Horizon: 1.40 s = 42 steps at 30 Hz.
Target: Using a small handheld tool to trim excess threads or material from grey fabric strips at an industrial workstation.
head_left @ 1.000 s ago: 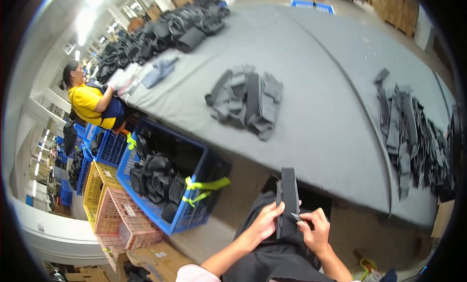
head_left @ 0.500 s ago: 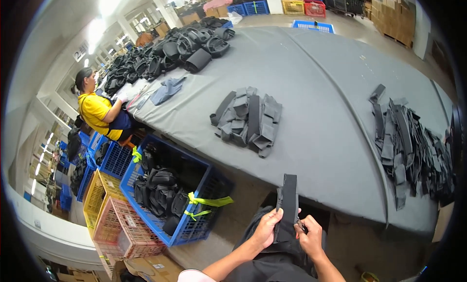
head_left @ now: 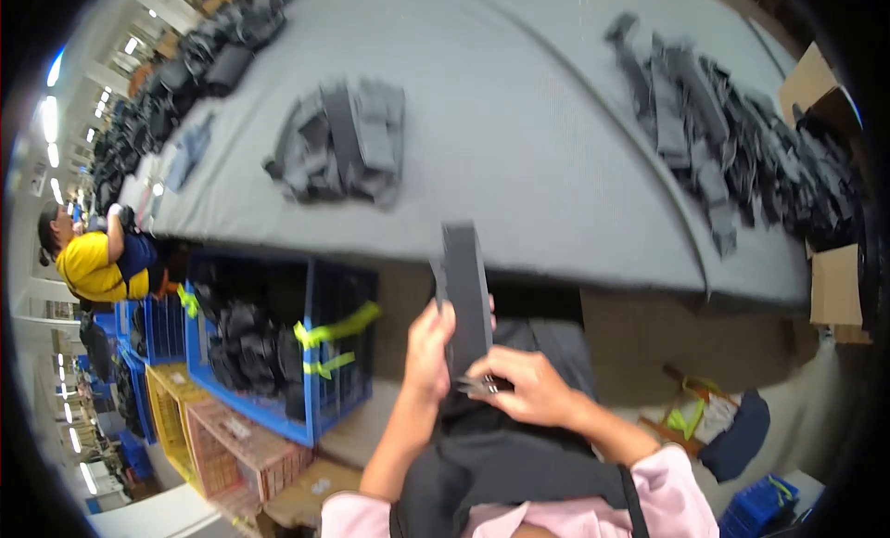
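My left hand [head_left: 429, 351] is closed around a folded dark grey fabric strip [head_left: 467, 283], which stands up in front of my lap with its free end pointing at the table. My right hand [head_left: 530, 386] grips small metal thread snips [head_left: 478, 386], their blades lying across the strip's lower end. Whether the blades touch the cloth I cannot tell. On the grey-covered table [head_left: 501, 121] lies a small pile of similar strips [head_left: 345, 141], ahead and to the left. A larger heap of strips [head_left: 718, 134] spreads over the table's right side.
Blue crate [head_left: 310, 371] with black items and yellow-green ties stands left of my lap, beside a pink crate [head_left: 243, 450] and a yellow crate [head_left: 176, 413]. A co-worker in yellow [head_left: 88, 260] is at the far left, near piled black goods [head_left: 167, 93]. Cardboard box [head_left: 836, 283] stands right.
My view has tipped down and turned right, so the table and crates sit differently. My right hand has come across to the strip's lower end, and the snips' blades now show.
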Motion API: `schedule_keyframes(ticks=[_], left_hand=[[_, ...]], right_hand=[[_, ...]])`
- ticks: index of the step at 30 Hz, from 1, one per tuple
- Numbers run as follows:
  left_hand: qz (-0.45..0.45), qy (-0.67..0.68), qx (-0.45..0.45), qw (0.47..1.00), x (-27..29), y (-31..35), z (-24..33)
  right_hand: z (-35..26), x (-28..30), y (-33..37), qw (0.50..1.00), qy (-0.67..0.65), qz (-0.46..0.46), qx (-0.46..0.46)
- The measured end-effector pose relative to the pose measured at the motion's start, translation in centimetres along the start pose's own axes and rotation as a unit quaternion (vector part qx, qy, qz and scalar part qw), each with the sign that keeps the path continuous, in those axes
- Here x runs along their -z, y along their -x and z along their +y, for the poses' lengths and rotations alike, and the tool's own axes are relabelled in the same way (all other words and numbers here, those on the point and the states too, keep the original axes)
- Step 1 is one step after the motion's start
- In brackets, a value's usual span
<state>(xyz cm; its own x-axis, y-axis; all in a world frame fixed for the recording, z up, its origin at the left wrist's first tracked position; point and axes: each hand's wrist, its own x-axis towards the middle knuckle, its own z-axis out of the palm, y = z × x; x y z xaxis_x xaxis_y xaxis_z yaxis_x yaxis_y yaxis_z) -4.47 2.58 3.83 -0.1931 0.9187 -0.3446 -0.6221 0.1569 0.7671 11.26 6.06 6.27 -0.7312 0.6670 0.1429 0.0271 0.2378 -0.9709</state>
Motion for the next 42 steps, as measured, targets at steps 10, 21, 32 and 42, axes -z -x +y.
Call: schedule_keyframes(ticks=[10,21,32,42], left_hand=[[0.028,0.165,0.034,0.985,1.0,0.0,-1.0],[0.038,0.144,0.049,0.988,0.6,0.5,-1.2],[0.021,0.136,0.066,0.988,0.8,0.7,-1.6],[0.03,0.087,0.057,0.994,0.0,1.1,-1.3]], right_hand=[[2.5,1.0,1.8,0.974,0.164,0.153,-0.033],[3.2,0.4,1.9,0.967,0.203,0.151,0.029],[3.5,0.7,2.5,0.939,0.287,0.17,0.083],[2.4,1.5,2.5,0.965,0.186,0.186,-0.001]])
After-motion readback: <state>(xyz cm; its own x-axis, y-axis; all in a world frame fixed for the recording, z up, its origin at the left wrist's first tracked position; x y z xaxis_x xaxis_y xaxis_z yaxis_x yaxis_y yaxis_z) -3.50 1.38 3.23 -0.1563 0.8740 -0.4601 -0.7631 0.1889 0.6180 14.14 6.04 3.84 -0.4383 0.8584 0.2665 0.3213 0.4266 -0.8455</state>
